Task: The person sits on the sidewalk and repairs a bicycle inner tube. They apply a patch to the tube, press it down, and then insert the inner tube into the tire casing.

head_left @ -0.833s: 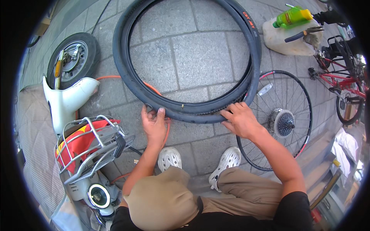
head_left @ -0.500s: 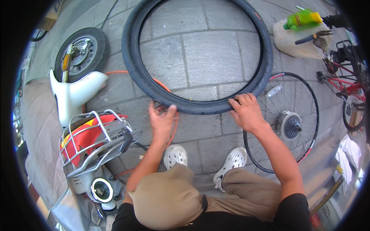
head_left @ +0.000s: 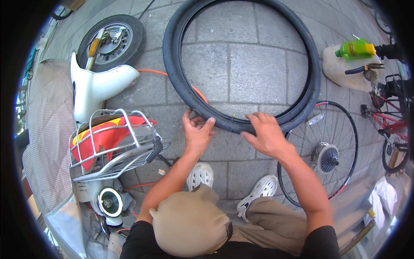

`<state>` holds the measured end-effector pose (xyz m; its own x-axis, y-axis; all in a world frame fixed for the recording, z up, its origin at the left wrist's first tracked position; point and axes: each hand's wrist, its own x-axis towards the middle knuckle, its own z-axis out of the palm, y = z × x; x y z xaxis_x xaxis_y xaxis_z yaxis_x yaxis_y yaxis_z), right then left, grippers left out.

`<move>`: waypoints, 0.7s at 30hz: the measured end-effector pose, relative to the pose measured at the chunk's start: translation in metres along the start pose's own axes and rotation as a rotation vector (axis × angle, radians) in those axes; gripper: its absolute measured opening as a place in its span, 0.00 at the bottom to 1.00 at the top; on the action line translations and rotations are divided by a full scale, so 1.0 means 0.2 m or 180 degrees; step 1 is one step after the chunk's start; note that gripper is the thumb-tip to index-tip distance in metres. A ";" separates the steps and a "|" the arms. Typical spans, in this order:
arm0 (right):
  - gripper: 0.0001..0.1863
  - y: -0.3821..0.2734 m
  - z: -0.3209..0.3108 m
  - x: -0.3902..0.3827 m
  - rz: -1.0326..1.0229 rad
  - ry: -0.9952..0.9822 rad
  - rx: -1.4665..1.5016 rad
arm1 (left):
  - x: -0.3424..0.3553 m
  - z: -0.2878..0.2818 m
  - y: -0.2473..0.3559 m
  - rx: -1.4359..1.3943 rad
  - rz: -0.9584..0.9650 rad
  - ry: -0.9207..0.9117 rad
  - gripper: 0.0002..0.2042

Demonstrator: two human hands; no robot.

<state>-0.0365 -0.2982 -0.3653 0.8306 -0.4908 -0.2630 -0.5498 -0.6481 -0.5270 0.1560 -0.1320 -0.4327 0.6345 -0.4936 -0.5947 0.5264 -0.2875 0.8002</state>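
Observation:
A black bicycle tire [head_left: 172, 64] lies on the paving in front of me, with an inner tube partly visible inside it. A small brass valve [head_left: 233, 115] stands up at its near inner edge. My left hand [head_left: 198, 134] is at the near left part, thumb and curled fingers closed around the tire's edge. On the near right part rests my right hand [head_left: 268, 137], its fingers over the rubber and its thumb at the outer edge, close to the valve. Those right fingertips are slightly blurred.
A spoked bicycle wheel [head_left: 280, 177] with a cassette lies at right. Beyond it are a whitish plastic jug [head_left: 334, 69], a green bottle [head_left: 353, 49] and pliers [head_left: 360, 68]. At left are a scooter wheel [head_left: 137, 41], white fairing [head_left: 99, 84] and metal basket [head_left: 131, 129]. An orange hose [head_left: 151, 71] passes beneath the tire.
My right hand has slid left along the tire toward the valve, its fingers lifting a little. My left hand stays in nearly the same place on the tire. The whole view has shifted.

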 end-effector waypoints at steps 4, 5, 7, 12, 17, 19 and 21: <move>0.20 -0.24 0.10 0.39 0.0166 -0.0047 0.1063 | 0.01 -0.05 -0.01 -0.0222 -0.0099 -0.0108 0.45; 0.22 -0.27 0.15 0.51 0.0256 -0.0199 0.1126 | 0.01 -0.05 -0.01 -0.0177 -0.0117 -0.0096 0.45; 0.24 -0.28 0.25 0.72 0.0616 -0.0604 0.1338 | 0.02 -0.05 -0.01 -0.0171 -0.0127 -0.0105 0.45; 0.30 -0.24 0.39 0.97 0.1657 -0.1304 0.2524 | 0.02 -0.07 -0.01 -0.0109 -0.0134 -0.0124 0.45; 0.28 -0.29 0.38 0.97 0.1719 -0.1713 0.2989 | 0.03 -0.08 -0.03 0.0050 0.0066 -0.0066 0.44; 0.27 -0.30 0.40 0.95 0.1745 -0.1750 0.3554 | 0.04 -0.09 -0.06 0.0116 0.0140 -0.0032 0.44; 0.27 -0.29 0.43 0.92 0.1558 -0.1726 0.3954 | 0.05 -0.10 -0.09 0.0056 0.0194 -0.0031 0.43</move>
<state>0.1552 -0.3001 -0.4529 0.6703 -0.0505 -0.7404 -0.5876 0.5732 -0.5711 0.1637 -0.1155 -0.4537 0.6595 -0.5187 -0.5441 0.4767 -0.2711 0.8362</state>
